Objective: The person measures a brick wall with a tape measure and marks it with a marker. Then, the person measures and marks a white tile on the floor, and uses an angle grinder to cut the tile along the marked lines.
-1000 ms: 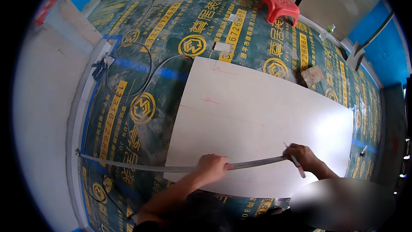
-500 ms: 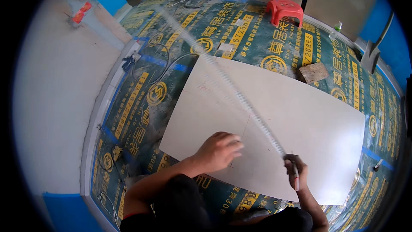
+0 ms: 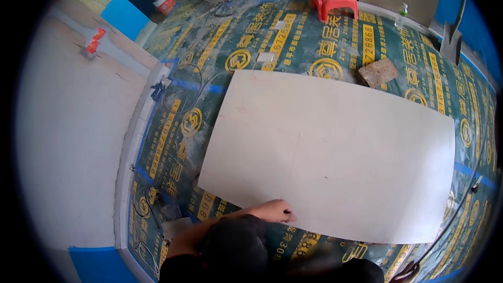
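The strip has apparently swung right, off the board, baring its lines; left hand curls at the board's near edge, right hand lower right; I cannot tell either grip

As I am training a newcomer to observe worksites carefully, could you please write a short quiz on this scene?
1. Multiple choice: Which of these lies closest to the far edge of the pale panel?
A) the bucket
B) the brown block
C) the shovel

2. True or false: The left hand is at the panel's near edge.

3. Fill in the missing colour: The stool beyond the panel is ____.

Key: 1. B; 2. True; 3. red
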{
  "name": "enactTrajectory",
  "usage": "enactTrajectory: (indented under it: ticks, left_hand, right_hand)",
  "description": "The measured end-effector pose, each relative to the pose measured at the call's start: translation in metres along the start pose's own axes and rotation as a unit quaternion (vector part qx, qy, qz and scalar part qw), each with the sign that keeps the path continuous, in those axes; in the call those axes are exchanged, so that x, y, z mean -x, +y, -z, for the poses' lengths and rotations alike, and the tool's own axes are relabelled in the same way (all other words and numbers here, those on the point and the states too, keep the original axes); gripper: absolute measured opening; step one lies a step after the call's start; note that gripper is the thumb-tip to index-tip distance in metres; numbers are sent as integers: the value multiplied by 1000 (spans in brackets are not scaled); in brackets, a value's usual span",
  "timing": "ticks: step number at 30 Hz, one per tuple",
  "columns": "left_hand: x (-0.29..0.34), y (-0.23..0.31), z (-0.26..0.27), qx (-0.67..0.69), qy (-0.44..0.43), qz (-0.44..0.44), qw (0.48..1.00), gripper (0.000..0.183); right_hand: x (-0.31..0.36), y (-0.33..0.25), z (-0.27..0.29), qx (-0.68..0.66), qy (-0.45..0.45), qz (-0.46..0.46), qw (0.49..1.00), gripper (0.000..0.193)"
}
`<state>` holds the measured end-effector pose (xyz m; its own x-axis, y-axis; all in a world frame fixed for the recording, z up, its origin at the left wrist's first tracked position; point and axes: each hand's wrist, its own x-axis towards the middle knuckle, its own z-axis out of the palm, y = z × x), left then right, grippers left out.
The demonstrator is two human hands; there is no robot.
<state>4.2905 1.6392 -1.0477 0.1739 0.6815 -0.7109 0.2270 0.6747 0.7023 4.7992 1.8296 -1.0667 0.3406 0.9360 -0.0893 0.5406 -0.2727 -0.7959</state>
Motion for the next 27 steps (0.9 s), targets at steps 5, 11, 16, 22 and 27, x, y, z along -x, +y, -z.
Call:
enactTrajectory:
  ticks: [5,11,16,22,27]
  left_hand:
    - [-12,5,-9,-2,-38,55,998,35]
    - [-7,-12,-12,-11,-92,51,994,37]
    - [0,-7,-11,-5,-78,46,996,37]
    - [-6,-4,-24,106,-135,-7,985,48]
    - [-29,-20,-57,303,-156,-58,938,57]
  right_hand:
    - [36,53,-12,95,-62,-81,990,30]
    - [41,49,-9,153,-110,-68,980,29]
    - [35,37,-3,178,-138,-45,973,29]
    - [45,-53,-58,117,-256,116,953,31]
    - [121,-161,-168,34,-404,379,832,35]
